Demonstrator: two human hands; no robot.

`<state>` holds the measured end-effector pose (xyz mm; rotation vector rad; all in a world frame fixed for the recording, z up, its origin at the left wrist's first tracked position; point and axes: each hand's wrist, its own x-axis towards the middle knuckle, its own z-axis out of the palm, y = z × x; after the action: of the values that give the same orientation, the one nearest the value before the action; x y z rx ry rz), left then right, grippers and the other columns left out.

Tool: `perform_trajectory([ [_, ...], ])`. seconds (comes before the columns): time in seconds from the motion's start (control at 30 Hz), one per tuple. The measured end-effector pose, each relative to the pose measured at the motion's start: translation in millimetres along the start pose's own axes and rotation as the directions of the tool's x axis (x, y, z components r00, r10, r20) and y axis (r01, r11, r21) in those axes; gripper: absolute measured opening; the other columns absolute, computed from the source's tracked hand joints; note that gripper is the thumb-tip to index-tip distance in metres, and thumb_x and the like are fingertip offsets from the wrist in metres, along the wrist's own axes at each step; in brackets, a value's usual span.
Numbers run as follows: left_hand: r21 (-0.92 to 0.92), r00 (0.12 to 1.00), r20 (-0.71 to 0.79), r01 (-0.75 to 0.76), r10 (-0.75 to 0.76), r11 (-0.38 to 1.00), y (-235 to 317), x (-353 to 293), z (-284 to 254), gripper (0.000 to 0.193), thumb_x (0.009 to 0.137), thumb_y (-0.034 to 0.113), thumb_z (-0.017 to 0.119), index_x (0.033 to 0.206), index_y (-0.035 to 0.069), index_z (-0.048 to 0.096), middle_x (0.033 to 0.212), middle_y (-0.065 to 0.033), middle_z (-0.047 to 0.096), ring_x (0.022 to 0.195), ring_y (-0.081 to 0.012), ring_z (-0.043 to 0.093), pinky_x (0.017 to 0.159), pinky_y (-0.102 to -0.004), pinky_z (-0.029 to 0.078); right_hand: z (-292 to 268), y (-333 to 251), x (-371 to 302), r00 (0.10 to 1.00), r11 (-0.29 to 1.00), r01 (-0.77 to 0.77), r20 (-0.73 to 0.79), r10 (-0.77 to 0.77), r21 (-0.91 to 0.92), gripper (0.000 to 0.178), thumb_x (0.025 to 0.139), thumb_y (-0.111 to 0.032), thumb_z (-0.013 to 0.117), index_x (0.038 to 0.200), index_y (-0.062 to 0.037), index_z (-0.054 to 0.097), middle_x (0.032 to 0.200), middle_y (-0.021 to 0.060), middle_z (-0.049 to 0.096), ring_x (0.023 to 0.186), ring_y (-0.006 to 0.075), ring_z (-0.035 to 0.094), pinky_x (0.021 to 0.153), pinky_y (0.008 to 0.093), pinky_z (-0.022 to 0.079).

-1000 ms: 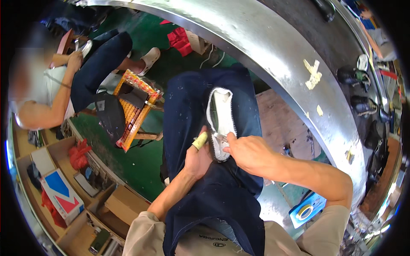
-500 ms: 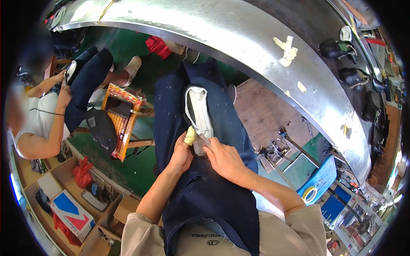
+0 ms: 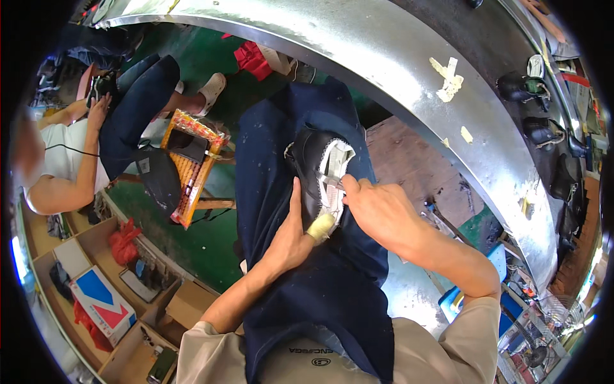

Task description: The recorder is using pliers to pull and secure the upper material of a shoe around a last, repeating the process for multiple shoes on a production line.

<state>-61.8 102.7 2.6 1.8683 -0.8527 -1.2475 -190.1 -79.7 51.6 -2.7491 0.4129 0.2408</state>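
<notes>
A black shoe [image 3: 309, 160] lies tilted on its side across my lap, its white underside [image 3: 337, 160] turned to the right. My left hand [image 3: 291, 240] steadies its lower end, index finger along the black side and the thumb, wrapped in yellow tape [image 3: 321, 225], pressed at the white rim. My right hand [image 3: 384, 208] is closed around a narrow, flat metal blade-like tool [image 3: 330, 181], which lies across the white underside. The tool's exact kind is unclear, and its handle is hidden in my fist. A dark blue apron [image 3: 313, 297] covers my lap beneath the shoe.
A curved metal bench [image 3: 384, 57] arcs ahead and right, with black shoes [image 3: 543, 131] beyond it. At left, a seated co-worker [image 3: 77, 147] handles a dark shoe beside a beaded stool [image 3: 190, 173]. Wooden compartments [image 3: 118, 256] stand lower left; a blue stool [image 3: 451, 304] is lower right.
The shoe has turned from underside-up onto its side, showing its black upper. My left hand now lies along that side; my right hand has moved up and right with the tool across the underside.
</notes>
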Motion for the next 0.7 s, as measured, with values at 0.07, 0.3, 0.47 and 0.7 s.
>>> perform_trajectory([
  [0.07,0.232,0.972,-0.17,-0.12,0.162,0.965,-27.8,17.4,-15.2,0.072,0.108,0.017,0.051,0.167,0.006,0.011,0.167,-0.0332,0.019,0.157,-0.0392,0.024,0.124,-0.0429,0.026,4.6,-5.3,1.3,0.999,0.986,-0.038,0.027,0.034,0.162,0.022,0.104,-0.02,0.058,0.099,0.0012,0.053,0.075,0.0209,0.067,0.068,0.0387,0.069,0.059,0.0475,0.055],
  [0.3,-0.718,0.996,-0.092,-0.051,-0.022,0.694,-17.5,59.3,-15.1,0.068,0.108,0.015,0.05,0.168,0.013,0.017,0.176,-0.0093,0.009,0.162,-0.026,0.002,0.129,-0.0395,0.005,53.1,-24.2,11.8,0.969,0.866,-0.172,-0.077,0.235,0.47,0.023,0.105,-0.021,0.056,0.099,0.0007,0.05,0.072,0.0224,0.067,0.064,0.0421,0.069,0.056,0.0489,0.054],
  [0.47,0.002,0.961,-0.147,-0.234,0.232,0.972,-33.1,75.5,-36.5,0.08,0.098,0.017,0.066,0.166,0.011,0.024,0.173,-0.0109,0.02,0.161,-0.0302,0.01,0.129,-0.0413,0.01,75.3,-54.0,11.4,0.861,0.659,-0.335,-0.065,0.504,0.673,0.026,0.105,-0.023,0.057,0.1,0.0008,0.049,0.073,0.0238,0.068,0.067,0.0432,0.069,0.058,0.0526,0.054],
  [0.7,0.057,0.964,-0.119,-0.234,0.239,0.971,-25.8,68.7,-48.0,0.08,0.097,0.019,0.069,0.163,0.004,0.027,0.169,-0.0167,0.028,0.158,-0.0324,0.02,0.127,-0.0417,0.017,33.5,2.9,4.8,0.914,0.304,-0.406,0.388,0.122,0.862,0.035,0.11,-0.034,0.047,0.107,0.0009,0.052,0.085,0.0146,0.073,0.07,0.031,0.071,0.06,0.042,0.056],
])
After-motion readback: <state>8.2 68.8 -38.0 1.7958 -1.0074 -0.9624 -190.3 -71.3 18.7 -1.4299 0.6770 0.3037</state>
